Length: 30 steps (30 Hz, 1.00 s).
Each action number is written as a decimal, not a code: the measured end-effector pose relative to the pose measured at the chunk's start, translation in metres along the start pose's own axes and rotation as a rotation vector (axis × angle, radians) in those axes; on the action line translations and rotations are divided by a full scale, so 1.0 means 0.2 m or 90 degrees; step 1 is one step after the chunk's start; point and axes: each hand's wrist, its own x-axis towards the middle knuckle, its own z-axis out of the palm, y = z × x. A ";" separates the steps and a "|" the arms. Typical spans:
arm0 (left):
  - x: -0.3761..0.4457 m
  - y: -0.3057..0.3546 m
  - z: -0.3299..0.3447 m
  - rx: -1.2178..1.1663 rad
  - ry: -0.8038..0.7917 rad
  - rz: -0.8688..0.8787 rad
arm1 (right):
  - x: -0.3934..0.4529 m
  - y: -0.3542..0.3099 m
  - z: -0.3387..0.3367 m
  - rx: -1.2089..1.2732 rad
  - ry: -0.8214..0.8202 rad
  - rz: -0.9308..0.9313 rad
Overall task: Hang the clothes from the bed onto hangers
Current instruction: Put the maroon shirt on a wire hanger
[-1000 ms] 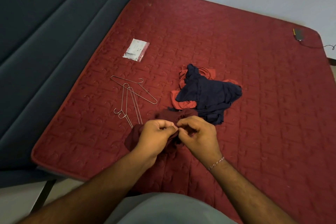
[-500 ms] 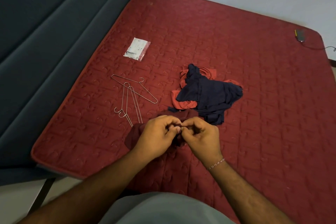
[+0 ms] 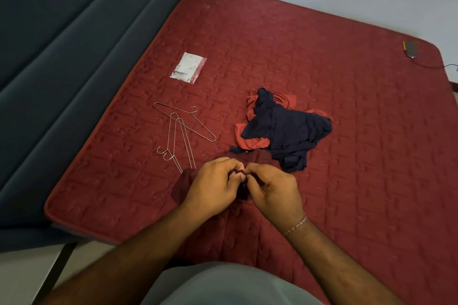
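Maroon garment (image 3: pixel 184 187) is bunched on the bed (image 3: pixel 359 181) near its front edge, pinched at one spot between left hand (image 3: pixel 213 187) and right hand (image 3: pixel 273 190), fingertips together; the neck opening is best found and spread before a hanger (image 3: pixel 184 122) is taken.

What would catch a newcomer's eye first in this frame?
Both hands meet low in the centre, the left hand and right hand pinching a maroon garment on the red bed. Just beyond lies a navy garment heaped over an orange one. To its left, wire hangers lie bare on the bed.
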 end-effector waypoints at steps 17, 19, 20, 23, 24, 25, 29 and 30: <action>0.01 -0.12 -0.05 -0.067 -0.037 0.110 | 0.15 -0.02 -0.06 0.556 -0.297 0.497; 0.00 -0.12 -0.05 -0.112 -0.026 0.069 | 0.15 -0.04 -0.03 0.499 -0.254 0.446; 0.00 -0.12 -0.05 -0.129 -0.016 0.057 | 0.16 -0.04 -0.02 0.437 -0.234 0.413; -0.03 -0.12 -0.04 -0.112 0.021 0.055 | 0.14 -0.06 0.02 0.249 -0.190 0.326; -0.03 -0.11 -0.04 -0.096 0.030 0.057 | 0.13 -0.07 0.02 0.225 -0.173 0.300; -0.03 -0.11 -0.04 -0.089 0.040 0.050 | 0.12 -0.08 0.03 0.187 -0.144 0.253; -0.02 -0.10 0.01 -0.213 0.083 -0.080 | 0.09 -0.07 0.04 0.072 -0.044 0.038; -0.03 -0.08 0.02 -0.263 0.088 -0.110 | 0.10 -0.06 0.04 0.113 -0.039 0.055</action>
